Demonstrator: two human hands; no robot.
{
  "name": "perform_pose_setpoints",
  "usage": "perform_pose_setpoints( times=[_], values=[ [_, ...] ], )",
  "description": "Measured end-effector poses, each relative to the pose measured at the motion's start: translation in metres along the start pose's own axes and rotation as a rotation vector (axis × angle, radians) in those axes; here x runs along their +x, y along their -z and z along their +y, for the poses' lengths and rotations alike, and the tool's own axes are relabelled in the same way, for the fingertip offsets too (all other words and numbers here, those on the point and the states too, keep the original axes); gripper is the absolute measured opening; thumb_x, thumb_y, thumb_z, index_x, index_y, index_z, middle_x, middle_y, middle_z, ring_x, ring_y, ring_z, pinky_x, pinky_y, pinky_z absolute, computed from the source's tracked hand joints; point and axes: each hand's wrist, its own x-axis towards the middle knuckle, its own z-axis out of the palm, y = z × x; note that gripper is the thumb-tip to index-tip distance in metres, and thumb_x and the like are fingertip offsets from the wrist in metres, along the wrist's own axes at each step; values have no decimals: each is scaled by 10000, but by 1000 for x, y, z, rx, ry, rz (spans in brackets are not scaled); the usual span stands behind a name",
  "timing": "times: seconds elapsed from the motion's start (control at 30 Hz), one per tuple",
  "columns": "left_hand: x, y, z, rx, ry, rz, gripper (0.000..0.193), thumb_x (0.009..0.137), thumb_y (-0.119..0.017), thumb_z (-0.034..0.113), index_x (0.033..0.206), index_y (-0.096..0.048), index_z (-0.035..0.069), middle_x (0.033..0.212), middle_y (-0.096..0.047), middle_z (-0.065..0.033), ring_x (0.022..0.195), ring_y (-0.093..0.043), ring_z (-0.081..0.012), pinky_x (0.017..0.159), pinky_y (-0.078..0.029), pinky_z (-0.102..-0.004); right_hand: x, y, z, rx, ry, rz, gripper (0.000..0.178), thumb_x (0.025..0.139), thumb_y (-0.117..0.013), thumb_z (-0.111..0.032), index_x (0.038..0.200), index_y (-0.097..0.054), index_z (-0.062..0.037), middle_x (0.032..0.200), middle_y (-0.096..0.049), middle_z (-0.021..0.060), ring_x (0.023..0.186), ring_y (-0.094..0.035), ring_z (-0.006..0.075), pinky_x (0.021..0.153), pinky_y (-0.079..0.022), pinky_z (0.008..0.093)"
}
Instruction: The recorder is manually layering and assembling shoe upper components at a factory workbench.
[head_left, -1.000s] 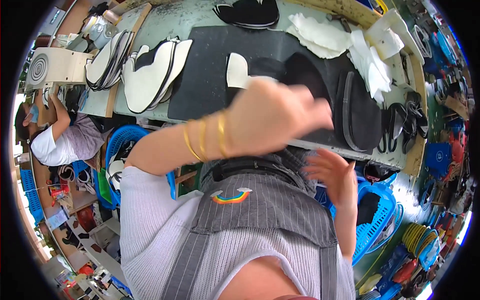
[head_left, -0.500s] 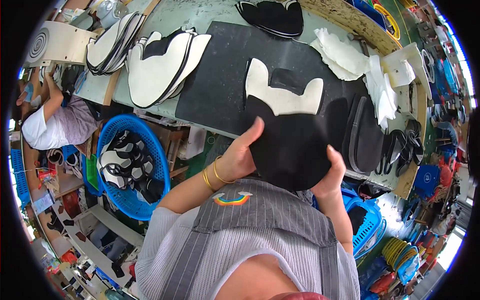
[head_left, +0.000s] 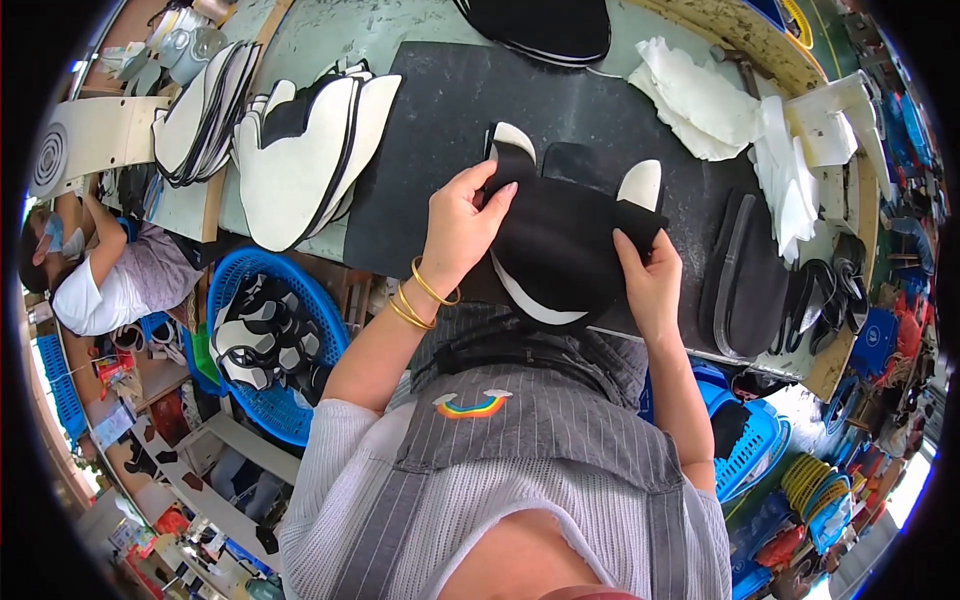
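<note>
I hold a black fabric shoe-upper piece (head_left: 560, 250) with white foam backing over the near edge of the dark work mat (head_left: 430, 130). My left hand (head_left: 462, 228), with gold bangles on the wrist, pinches its left upper edge. My right hand (head_left: 650, 280) grips its right side. White rounded tabs of the piece stick up behind my fingers.
A stack of white and black cut pieces (head_left: 300, 160) lies left on the table, with another stack (head_left: 200, 110) further left. White cloths (head_left: 740, 110) lie at the right, black strips (head_left: 750, 280) beside them. A blue basket (head_left: 265, 340) of pieces stands lower left. Another person (head_left: 110, 280) sits far left.
The black piece has been brought from close under my face out onto the mat's near edge. My left hand has shifted to its upper left edge, my right hand to its right side.
</note>
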Motion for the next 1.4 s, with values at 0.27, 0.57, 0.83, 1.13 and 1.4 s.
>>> perform_pose_setpoints(
  times=[0.27,0.57,0.83,1.13,1.4],
  values=[
    [-2,4,-3,45,-38,62,309,785,-694,37,1086,-625,18,784,-571,-11,565,-403,-43,511,-375,-196,3,-4,3,73,-23,-2,245,885,-605,-69,1108,-576,30,958,-646,48,859,-580,85,775,-467,223],
    [-3,3,-2,80,-35,56,350,758,-710,38,1097,-625,26,758,-557,-23,561,-414,-48,510,-383,-198,4,1,6,39,-32,-6,245,880,-612,-87,1089,-578,37,939,-652,51,852,-583,86,764,-469,230],
    [13,8,55,755,-687,-259,349,746,-686,64,1088,-641,113,1082,-564,-77,921,-513,-250,836,-431,-358,9,1,7,-55,23,39,242,841,-627,-83,1042,-575,41,856,-648,79,800,-589,104,717,-473,247],
    [-29,2,53,691,-545,-676,544,721,-682,468,1053,-646,38,1216,-560,-85,1175,-449,-302,949,-389,-410,24,14,-16,-268,74,111,220,875,-584,-100,1079,-559,-21,600,-546,29,453,-510,82,412,-416,243],
    [-30,36,56,583,-506,-781,532,700,-713,182,1179,-548,18,1235,-527,-143,1210,-447,-324,1017,-365,-410,26,30,0,-722,375,253,262,824,-614,-77,1077,-553,-42,655,-576,97,542,-575,225,501,-459,333]
  ],
)
